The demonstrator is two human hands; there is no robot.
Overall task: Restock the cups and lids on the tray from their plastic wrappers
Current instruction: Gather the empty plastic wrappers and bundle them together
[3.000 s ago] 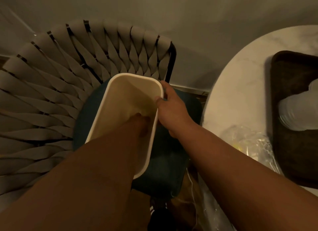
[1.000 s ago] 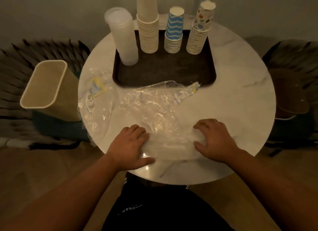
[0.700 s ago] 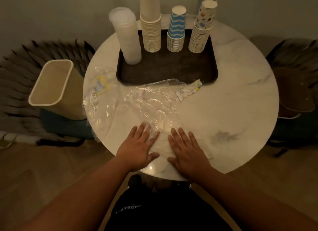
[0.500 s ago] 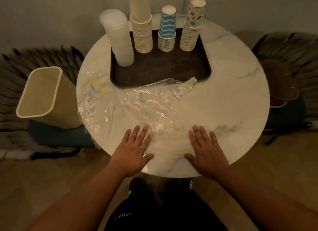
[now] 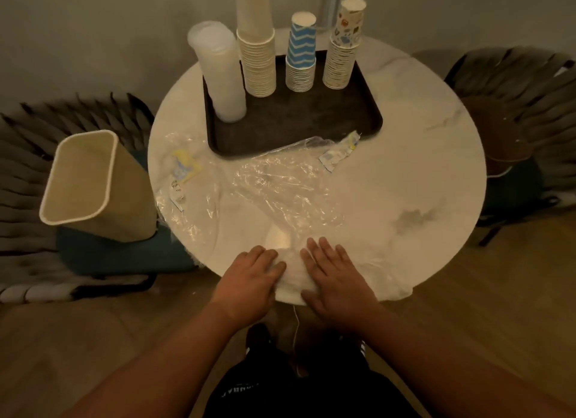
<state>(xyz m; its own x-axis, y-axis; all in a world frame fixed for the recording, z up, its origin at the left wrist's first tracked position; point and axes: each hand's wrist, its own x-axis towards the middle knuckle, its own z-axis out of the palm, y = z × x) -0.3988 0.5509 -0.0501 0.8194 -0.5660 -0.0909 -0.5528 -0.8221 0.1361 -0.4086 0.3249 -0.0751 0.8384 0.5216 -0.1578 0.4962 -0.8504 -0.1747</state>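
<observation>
I see both hands at the near edge of the round marble table (image 5: 420, 155), palms down on a clear plastic wrapper (image 5: 280, 196) that lies spread across the tabletop. The left hand (image 5: 249, 277) rests on the wrapper's near end with fingers slightly bent at the knuckles, pressing rather than grasping. The right hand (image 5: 336, 277) lies just beside it, fingers straight and spread flat on the film, released and holding nothing. The far end of this wrapper overlaps the front rim of the dark tray (image 5: 311, 121). A second wrapper (image 5: 187, 196) with a yellow label lies on the left part of the table and hangs over its edge. On the tray stand, left to right, a stack of translucent lids (image 5: 218, 71), a tall stack of plain cups (image 5: 257, 52), a stack of blue zigzag cups (image 5: 300, 56) and a stack of patterned cups (image 5: 343, 49). A beige waste bin (image 5: 90, 183) sits tilted on the chair (image 5: 28, 155) to the left of the table.
</observation>
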